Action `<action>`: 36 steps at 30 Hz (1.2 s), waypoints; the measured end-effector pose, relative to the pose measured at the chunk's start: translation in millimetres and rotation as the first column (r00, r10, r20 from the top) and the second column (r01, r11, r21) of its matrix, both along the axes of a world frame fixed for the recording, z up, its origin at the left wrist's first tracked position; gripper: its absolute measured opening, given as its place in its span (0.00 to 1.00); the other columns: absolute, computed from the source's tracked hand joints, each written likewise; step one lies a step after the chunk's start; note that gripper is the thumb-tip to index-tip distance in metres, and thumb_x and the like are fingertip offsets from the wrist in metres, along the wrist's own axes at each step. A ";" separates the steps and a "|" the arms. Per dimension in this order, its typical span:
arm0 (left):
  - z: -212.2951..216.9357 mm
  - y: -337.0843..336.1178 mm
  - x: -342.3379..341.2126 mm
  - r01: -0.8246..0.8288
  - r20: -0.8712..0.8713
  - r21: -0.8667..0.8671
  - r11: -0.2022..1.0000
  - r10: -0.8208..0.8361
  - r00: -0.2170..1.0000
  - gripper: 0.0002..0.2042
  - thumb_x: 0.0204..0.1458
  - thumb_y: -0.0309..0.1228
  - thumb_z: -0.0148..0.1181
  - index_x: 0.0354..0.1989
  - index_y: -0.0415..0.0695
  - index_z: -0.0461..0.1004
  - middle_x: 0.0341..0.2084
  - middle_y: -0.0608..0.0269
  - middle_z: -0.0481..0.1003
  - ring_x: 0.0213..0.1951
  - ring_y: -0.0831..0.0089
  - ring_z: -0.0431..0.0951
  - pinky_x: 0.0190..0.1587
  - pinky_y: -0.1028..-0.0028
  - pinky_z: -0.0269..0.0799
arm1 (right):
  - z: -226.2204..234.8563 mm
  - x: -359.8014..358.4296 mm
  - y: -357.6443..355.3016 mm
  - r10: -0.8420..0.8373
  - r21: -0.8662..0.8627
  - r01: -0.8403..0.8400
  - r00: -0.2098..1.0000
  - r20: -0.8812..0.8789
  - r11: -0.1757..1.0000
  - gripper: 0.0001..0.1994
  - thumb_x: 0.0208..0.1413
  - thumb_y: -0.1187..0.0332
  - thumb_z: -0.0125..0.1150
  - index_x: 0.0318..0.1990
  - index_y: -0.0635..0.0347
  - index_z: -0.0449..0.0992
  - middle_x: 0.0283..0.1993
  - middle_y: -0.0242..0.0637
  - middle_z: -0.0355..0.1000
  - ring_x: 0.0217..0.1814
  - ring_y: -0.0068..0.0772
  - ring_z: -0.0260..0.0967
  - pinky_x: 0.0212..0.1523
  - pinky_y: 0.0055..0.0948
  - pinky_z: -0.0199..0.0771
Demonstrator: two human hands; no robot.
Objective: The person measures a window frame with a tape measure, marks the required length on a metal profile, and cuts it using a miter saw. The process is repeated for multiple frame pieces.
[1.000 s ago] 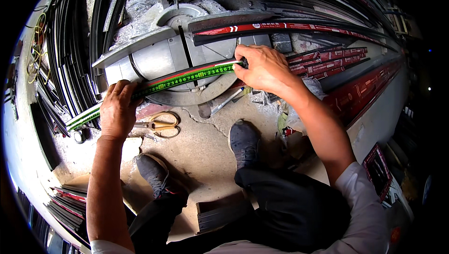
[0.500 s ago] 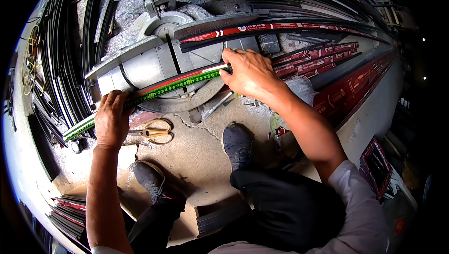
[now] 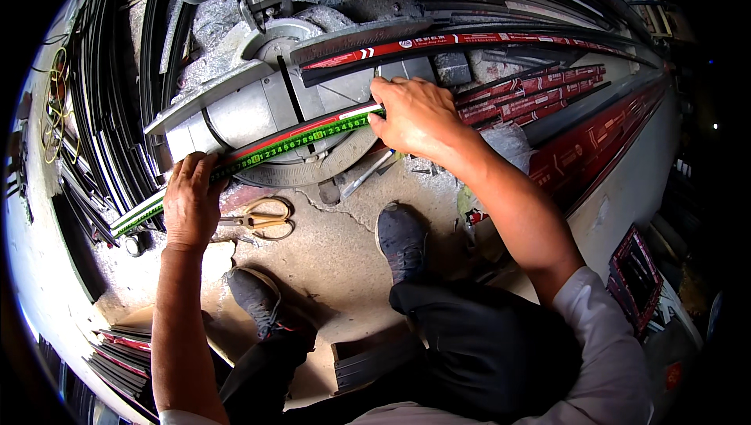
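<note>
A bright green tape measure blade (image 3: 301,143) lies along a slim strip with a red face (image 3: 289,134), slanting across the grey metal bed of a mitre saw (image 3: 238,116). My left hand (image 3: 192,202) is closed around both, near the left of the bed, and the strip and blade run on past it to the lower left. At the other end my right hand (image 3: 422,116) pinches the strip and the blade between thumb and fingers. Its palm hides where they end. The strip and blade pass over the dark slot in the bed.
Gold-handled scissors (image 3: 266,220) and a white marker pen (image 3: 368,174) lie on the floor near my shoes. A red-labelled black profile (image 3: 438,43) rests against the saw fence (image 3: 352,40). Long black profiles (image 3: 109,112) stack at left; red-wrapped bundles (image 3: 594,139) lie at right.
The view has shifted slightly. Both hands keep their hold, and the strip and the tape measure stay in place on the saw bed.
</note>
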State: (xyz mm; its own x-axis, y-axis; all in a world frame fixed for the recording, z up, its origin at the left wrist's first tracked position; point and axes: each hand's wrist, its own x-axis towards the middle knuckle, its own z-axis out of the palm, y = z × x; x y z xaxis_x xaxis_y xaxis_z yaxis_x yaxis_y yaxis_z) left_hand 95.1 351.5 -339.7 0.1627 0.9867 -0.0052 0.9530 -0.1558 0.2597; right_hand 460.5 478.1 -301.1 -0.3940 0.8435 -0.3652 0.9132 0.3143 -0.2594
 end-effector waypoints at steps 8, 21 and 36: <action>5.7 -2.7 10.8 -0.037 -0.034 -0.030 0.999 0.036 0.999 0.25 0.54 0.26 0.74 0.61 0.41 0.78 0.54 0.53 0.79 0.57 0.52 0.79 0.64 0.55 0.73 | -2.0 0.7 0.7 -0.001 0.009 0.001 1.000 -0.011 1.000 0.15 0.63 0.59 0.68 0.46 0.61 0.76 0.48 0.50 0.82 0.56 0.62 0.80 0.56 0.60 0.78; -6.2 -20.8 114.7 -0.086 0.073 0.065 0.994 0.081 0.994 0.40 0.54 0.27 0.73 0.78 0.50 0.65 0.71 0.50 0.67 0.73 0.48 0.66 0.78 0.47 0.57 | 2.5 0.9 0.4 0.000 0.007 0.000 1.000 -0.010 1.000 0.15 0.63 0.59 0.68 0.47 0.61 0.76 0.49 0.51 0.82 0.56 0.63 0.80 0.57 0.60 0.77; 0.3 -10.0 206.5 -0.295 -0.013 -0.194 0.936 0.298 0.955 0.44 0.55 0.42 0.70 0.83 0.70 0.58 0.82 0.39 0.48 0.83 0.36 0.42 0.75 0.22 0.40 | -4.0 2.2 -0.6 -0.001 0.033 0.001 1.000 -0.027 0.999 0.15 0.62 0.59 0.69 0.47 0.59 0.76 0.48 0.49 0.82 0.56 0.62 0.80 0.56 0.60 0.77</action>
State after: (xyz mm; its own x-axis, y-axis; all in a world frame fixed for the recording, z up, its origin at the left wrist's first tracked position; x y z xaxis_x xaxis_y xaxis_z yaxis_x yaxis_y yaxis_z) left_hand 301.5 341.5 -339.4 -0.1353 0.9707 -0.1985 0.9438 0.1872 0.2722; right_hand 462.7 477.5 -305.2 -0.4025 0.8553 -0.3261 0.9063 0.3222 -0.2735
